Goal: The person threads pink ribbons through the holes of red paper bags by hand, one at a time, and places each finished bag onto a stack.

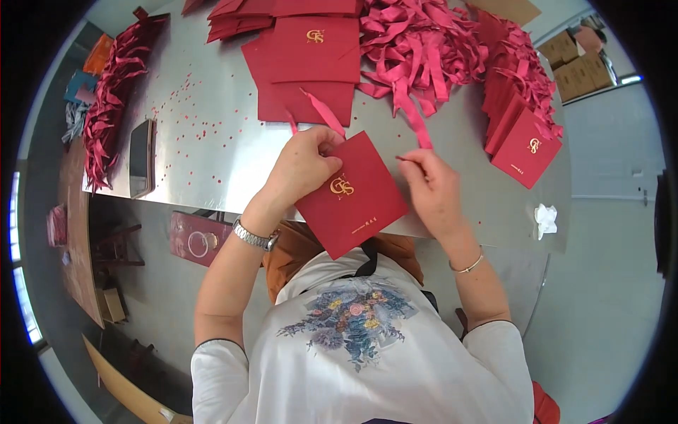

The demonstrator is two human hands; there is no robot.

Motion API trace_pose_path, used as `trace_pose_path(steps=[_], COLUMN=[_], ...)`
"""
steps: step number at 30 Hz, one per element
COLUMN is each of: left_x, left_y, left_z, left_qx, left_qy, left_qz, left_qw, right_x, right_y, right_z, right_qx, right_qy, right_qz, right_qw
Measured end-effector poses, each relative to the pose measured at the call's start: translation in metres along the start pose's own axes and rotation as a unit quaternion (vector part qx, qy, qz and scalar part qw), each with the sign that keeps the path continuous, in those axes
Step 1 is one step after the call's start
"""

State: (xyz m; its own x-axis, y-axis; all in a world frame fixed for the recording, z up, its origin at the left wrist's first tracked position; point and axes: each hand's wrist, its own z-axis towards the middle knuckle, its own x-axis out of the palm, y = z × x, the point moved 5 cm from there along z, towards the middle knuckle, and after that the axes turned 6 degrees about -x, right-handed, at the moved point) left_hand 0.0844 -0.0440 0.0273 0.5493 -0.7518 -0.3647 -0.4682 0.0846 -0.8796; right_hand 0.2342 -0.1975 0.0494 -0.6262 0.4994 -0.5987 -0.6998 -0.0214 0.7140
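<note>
Over the near edge of the table, my left hand (311, 159) is closed on the upper left side of a flat red paper gift bag (357, 201). The bag is tilted, with a gold emblem facing up. A pink ribbon (325, 113) sticks out beyond my left fingers and lies toward the stacked bags. To the right of the bag, my right hand (432, 185) pinches another pink ribbon (418, 127), which runs down from the big ribbon heap (424, 60). A small dark tip shows between the thumb and finger. My right hand and the bag are apart.
Flat red bags (314, 53) are stacked ahead. Bags with ribbons attached stand in rows at the right (519, 134) and left (116, 92). A phone (142, 159) lies by the table's left edge, near scattered red paper dots. A crumpled white tissue (545, 220) lies at right.
</note>
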Motion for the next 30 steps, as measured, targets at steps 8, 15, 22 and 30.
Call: trace_pose_path(steps=[8,15,22,30], left_x=[-0.002,-0.003,0.003,0.003], left_y=[0.003,0.019,0.020,0.007], left_z=[-0.004,0.000,-0.002,-0.011], left_qx=[-0.034,-0.007,0.002,0.049], left_qy=[-0.005,-0.045,-0.074,-0.112], left_qz=[-0.019,-0.001,0.006,0.095], left_qw=[0.999,0.999,0.997,0.988], right_x=[0.047,0.059,0.067,0.088], right_y=[0.023,0.026,0.026,0.055], right_z=[0.023,0.033,0.045,0.055], right_qx=[-0.038,-0.065,-0.031,-0.121], right_qy=[0.060,0.083,0.141,0.280], right_qz=[-0.068,-0.100,-0.182,-0.324], right_qw=[0.995,0.989,0.973,0.895])
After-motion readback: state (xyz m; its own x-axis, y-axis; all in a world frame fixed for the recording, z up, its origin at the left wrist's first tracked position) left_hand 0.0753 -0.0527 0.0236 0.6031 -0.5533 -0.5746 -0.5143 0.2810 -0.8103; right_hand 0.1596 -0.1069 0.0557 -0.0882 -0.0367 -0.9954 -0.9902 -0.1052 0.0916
